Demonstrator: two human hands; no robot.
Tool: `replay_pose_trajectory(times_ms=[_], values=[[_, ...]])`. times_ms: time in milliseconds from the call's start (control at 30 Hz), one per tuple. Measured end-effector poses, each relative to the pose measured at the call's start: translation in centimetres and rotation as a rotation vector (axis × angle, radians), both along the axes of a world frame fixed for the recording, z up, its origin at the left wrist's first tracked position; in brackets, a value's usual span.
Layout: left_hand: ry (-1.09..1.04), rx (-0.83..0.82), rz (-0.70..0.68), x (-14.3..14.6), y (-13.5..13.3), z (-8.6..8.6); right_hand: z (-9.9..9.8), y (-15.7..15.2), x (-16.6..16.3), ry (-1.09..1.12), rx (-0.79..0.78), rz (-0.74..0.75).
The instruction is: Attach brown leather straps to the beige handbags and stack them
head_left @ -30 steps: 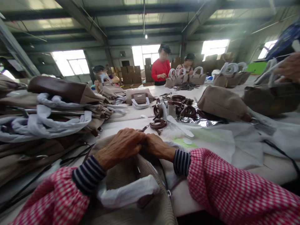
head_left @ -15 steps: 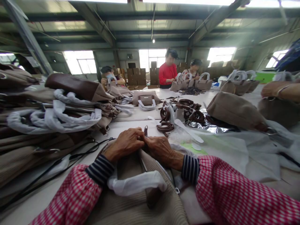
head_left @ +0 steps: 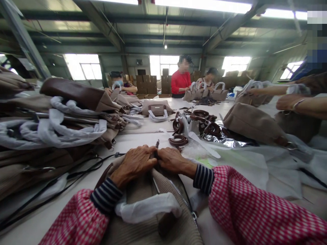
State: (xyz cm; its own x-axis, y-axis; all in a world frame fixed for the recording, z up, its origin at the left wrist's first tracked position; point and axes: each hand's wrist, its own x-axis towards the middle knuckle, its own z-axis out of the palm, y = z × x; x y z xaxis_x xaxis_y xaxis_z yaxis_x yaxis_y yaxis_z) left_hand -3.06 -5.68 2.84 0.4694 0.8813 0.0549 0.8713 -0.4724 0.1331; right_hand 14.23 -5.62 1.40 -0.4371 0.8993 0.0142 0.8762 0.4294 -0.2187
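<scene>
Nearest to me, my 2 red-checked sleeves with striped cuffs frame the beige bag, which lies flat on the white table right in front of my chest. Its handle, wrapped in white plastic, lies across it just behind my wrists, and its zipper runs along the right side. My left hand and right hand rest on the bag's far edge, knuckles up, fingers curled and pressed together where the 2 hands meet. Between them they pinch a small dark tab that sticks up from the gap; I cannot tell which fingertips hold it, since they are tucked under. Black cords trail off to my left, under a tall stack of bags with wrapped handles. Just beyond my hands lie coiled brown straps, with more coils behind them on crinkled foil. To the right sits another beige bag, and a co-worker's hand rests near it. Farther along the table lies a flat bag, and at the far end a person in a red top stands before cardboard boxes.
</scene>
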Motion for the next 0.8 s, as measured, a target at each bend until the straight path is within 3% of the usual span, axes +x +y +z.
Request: replay_pose_trajectory(times_ms=[433, 667, 800], values=[[-0.167, -0.039, 0.077, -0.2, -0.2, 0.7, -1.2, 1.0, 1.0, 0.489, -0.153, -0.112], [-0.224, -0.067, 0.052, -0.5, -0.4, 1.1, -2.8, 0.3, 1.1, 0.771, -0.07, -0.068], [-0.248, -0.085, 0.046, -0.7, -0.7, 1.4, -3.0, 0.0, 1.2, 0.783, 0.021, 0.01]])
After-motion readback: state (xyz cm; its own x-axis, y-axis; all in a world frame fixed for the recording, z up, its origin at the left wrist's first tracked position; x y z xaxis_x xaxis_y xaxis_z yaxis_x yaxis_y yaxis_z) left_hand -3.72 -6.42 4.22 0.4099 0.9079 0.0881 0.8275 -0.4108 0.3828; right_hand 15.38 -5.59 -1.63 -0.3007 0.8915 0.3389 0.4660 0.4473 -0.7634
